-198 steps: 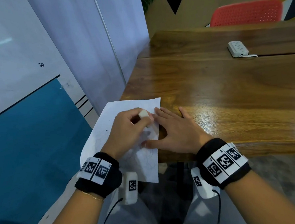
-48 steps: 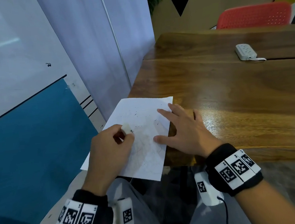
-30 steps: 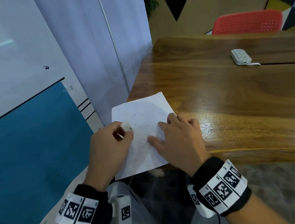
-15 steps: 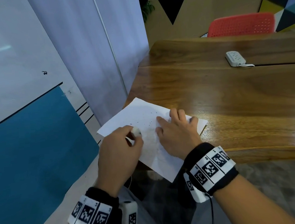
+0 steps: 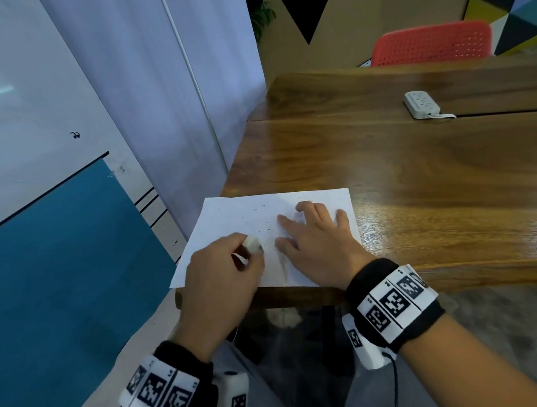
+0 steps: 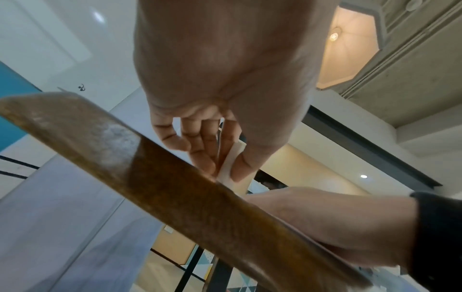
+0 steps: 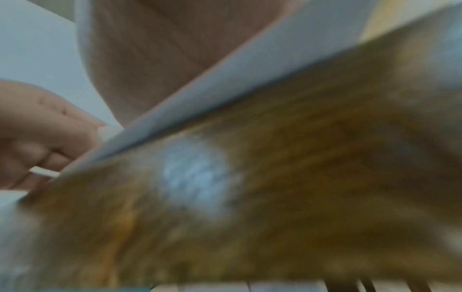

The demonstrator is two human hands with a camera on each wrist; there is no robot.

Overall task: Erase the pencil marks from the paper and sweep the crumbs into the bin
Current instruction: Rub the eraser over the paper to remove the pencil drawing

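The white sheet of paper [image 5: 263, 233] lies flat at the near left corner of the brown wooden desk [image 5: 422, 190], its long axis running along the desk's near edge and its short sides pointing away toward the far edge. Its left part juts out past the desk's left edge. Small dark crumbs [image 5: 264, 226] are scattered over the middle of the sheet; any pencil marks are too faint to make out.

The left hand [image 5: 221, 272] has its fingers curled, pinching a small white eraser [image 5: 253, 245] between thumb and forefinger; the eraser tip is down on the paper. In the left wrist view the eraser [image 6: 231, 162] stands nearly upright between the fingertips, its lower end hidden behind the desk's edge.

The right hand [image 5: 319, 247] lies flat on the sheet's right half, fingers straight and spread, pressing it down. The right wrist view is blurred, showing little beyond wood grain and the sheet's edge.

A white power strip [image 5: 422, 105] lies near the far right of the desk, and a red chair [image 5: 431, 43] stands behind the desk's far edge.
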